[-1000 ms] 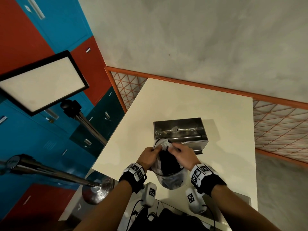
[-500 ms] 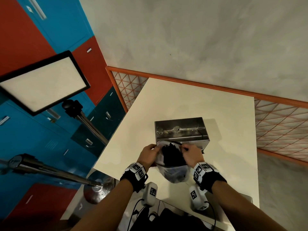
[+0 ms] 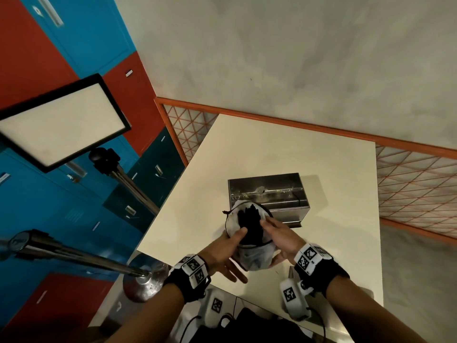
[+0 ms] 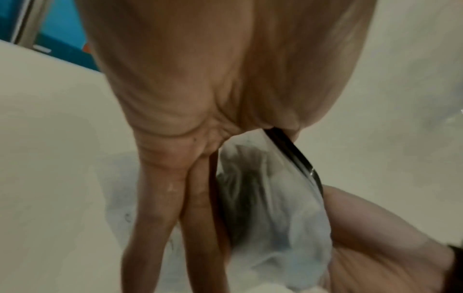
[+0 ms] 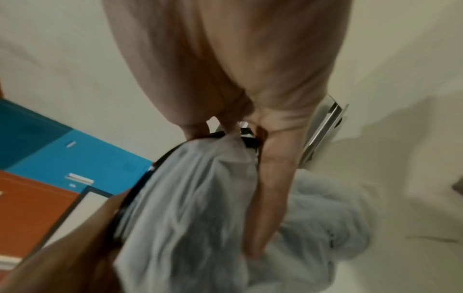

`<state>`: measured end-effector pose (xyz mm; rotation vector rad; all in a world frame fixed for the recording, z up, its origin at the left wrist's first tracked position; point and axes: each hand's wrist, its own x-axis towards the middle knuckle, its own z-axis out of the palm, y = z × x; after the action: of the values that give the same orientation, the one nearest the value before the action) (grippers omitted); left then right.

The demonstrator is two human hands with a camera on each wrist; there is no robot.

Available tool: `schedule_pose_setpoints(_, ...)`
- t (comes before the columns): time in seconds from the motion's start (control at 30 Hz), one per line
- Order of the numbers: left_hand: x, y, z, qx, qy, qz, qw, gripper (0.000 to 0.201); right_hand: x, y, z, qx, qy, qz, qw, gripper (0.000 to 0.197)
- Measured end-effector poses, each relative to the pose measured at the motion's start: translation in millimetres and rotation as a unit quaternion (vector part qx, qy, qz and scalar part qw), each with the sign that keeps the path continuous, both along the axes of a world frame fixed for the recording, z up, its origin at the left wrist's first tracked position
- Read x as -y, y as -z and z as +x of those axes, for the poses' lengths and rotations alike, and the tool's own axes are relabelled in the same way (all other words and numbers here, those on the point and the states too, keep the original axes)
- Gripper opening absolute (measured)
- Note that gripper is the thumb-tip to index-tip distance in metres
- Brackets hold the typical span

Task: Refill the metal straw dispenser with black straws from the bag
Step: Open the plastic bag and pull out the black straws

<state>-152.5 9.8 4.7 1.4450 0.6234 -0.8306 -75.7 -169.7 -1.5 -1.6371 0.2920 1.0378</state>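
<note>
A clear plastic bag (image 3: 254,258) of black straws (image 3: 249,224) is held upright between my two hands, just in front of the metal straw dispenser (image 3: 269,191). The straw tips stick out of the bag's open mouth towards the dispenser's open top. My left hand (image 3: 227,248) holds the bag's left side, thumb across the front and fingers stretched underneath. On the other side my right hand (image 3: 279,236) grips it, fingers lying over the straws. The left wrist view shows the bag (image 4: 270,198) beside straight fingers. The right wrist view shows the bag (image 5: 190,198) and a dispenser edge (image 5: 325,128).
The cream table (image 3: 272,149) carries the dispenser near its middle. A metal stanchion pole (image 3: 74,253) and its base (image 3: 143,280) stand left of the table. A light panel (image 3: 57,125) hangs at left. Orange mesh railing (image 3: 415,184) runs behind and right. Dark gear with cables (image 3: 247,325) lies by the near edge.
Both hands have slid down from the bag's mouth to its middle. The mouth is wider and the black straws stick out further. My left fingers have spread out straight.
</note>
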Motion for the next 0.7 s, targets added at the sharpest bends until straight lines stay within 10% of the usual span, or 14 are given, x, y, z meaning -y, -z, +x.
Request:
schedule_pose_setpoints(0.2,-0.8,-2.5,8.1,0.043,-0.121,-0.089,0.988,0.027,2.1,2.1,3.9,-0.014,0.093,0.066,0.993,0.037)
schedule_pose_setpoints(0.43,11.5,16.0,5.8,0.091,-0.189,-0.125,0.970,0.065,9.8,1.2,0.5,-0.051,0.077,0.124,0.988,0.078)
schedule_pose_setpoints(0.7,15.4,28.4,6.1,0.115,-0.231,-0.114,0.959,0.075,8.8,11.9,-9.2,0.021,0.097,0.127,0.987,0.076)
